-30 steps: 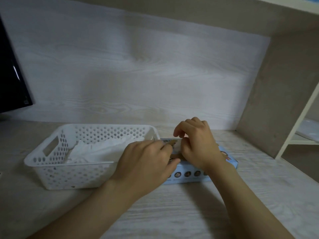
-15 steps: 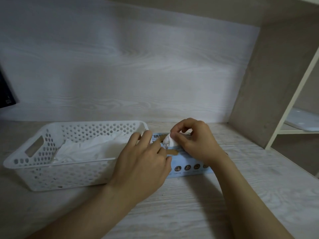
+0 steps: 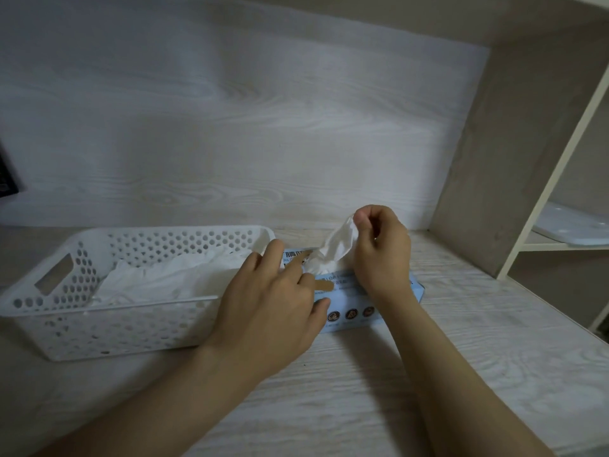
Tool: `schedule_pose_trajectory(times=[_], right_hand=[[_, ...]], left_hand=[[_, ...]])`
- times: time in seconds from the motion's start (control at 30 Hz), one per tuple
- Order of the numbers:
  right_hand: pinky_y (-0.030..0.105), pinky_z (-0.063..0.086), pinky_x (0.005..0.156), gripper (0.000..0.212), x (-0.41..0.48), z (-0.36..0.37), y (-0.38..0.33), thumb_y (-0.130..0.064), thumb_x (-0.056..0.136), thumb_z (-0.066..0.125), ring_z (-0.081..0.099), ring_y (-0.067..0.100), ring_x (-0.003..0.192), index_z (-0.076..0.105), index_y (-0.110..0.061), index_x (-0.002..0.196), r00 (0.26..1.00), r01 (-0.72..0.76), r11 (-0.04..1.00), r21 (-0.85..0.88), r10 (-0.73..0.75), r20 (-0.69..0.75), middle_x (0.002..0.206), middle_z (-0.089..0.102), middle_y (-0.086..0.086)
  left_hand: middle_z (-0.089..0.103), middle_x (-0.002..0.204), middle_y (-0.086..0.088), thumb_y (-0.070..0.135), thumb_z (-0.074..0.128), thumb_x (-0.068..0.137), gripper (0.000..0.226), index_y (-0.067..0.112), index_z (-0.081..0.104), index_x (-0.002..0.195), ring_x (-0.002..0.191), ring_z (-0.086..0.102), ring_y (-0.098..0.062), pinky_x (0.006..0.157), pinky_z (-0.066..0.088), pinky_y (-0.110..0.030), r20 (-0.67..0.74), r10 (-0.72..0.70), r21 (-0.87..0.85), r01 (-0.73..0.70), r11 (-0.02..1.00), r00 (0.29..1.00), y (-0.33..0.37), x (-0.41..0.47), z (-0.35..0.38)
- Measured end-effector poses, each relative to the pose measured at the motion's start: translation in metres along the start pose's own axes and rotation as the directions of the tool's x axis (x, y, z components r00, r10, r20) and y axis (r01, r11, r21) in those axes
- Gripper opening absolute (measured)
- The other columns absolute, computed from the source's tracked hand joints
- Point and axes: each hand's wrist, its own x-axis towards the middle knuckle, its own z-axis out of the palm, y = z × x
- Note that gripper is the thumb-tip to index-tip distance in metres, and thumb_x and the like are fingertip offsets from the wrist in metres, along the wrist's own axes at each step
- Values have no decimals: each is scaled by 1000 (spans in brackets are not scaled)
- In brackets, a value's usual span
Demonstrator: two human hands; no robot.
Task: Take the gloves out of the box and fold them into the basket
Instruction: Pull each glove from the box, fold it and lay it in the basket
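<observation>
Head view: we see a pale wood-grain desk (image 3: 428, 374) filling the lower frame, backed at 12 o'clock by a whitish wood-grain panel (image 3: 247, 127), with an open shelf unit (image 3: 560, 247) at 3 o'clock. On the desk, toward 9 o'clock, lies a white perforated plastic basket (image 3: 115, 324), long side facing us, with a handle slot in its left end. Crumpled white gloves (image 3: 164, 278) lie inside it. Just beside the basket's right end, at its 3 o'clock, sits a light-blue glove box (image 3: 356, 319), flat on the desk, with round icons along its near face. We cannot tell whether box and basket touch. The left hand (image 3: 270, 308) rests on the box's left end with fingers nearly straight, its index finger reaching to the edge of the top opening and holding nothing. At 2 o'clock from it, the right hand (image 3: 382, 255) is raised above the box, fingers curled, thumb and forefinger pinching the top of a white glove (image 3: 339, 245). That glove stands partway out of the opening, its lower end bunched in the slot.
</observation>
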Motion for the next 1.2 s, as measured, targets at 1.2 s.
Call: schedule_pose_trajectory(times=[1.2], right_hand=[[35,61,69,51,-13,-7,-52,14,98,45,72,27,90,64,-20,131,786,-570,580,582,177,592,104,73,17]], left_hand=[[55,105,-7,49,82,80,57,15,48,111,88,55,-27,73,51,-44,-145,-177,-264,135,955,973,-21,-3,-14]])
